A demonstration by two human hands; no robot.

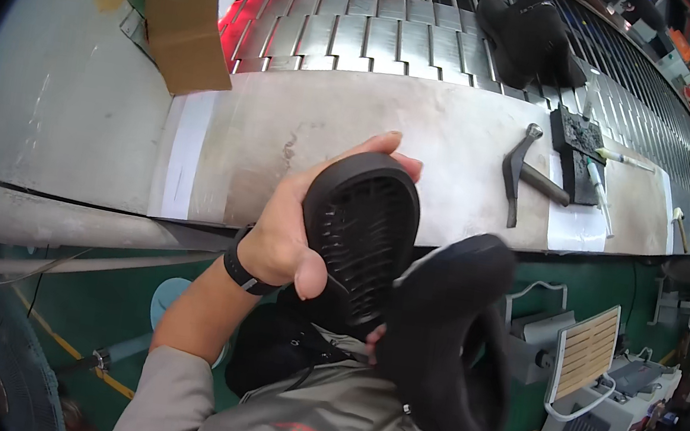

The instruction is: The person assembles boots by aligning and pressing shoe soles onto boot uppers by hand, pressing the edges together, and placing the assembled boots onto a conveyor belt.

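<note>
My left hand (281,238) is closed around a black shoe sole (365,231). Its fingers wrap the far edge and the thumb lies along the near side. The sole's ribbed inner face is turned up toward me. To the right of it, a black shoe upper (446,307) is held tilted, its toe pointing away and its ankle opening toward the lower right. My right hand (376,342) grips it from behind. Most of that hand is hidden by the upper; only fingertips and the wrist show. The sole and the upper are close together at their edges.
Ahead lies a pale worktable (285,142), with a slatted metal conveyor (368,40) beyond it carrying black boots (525,39). On the table's right are a hammer (525,174) and a black block (578,150) with syringe-like tubes. A cardboard flap (183,20) stands at left.
</note>
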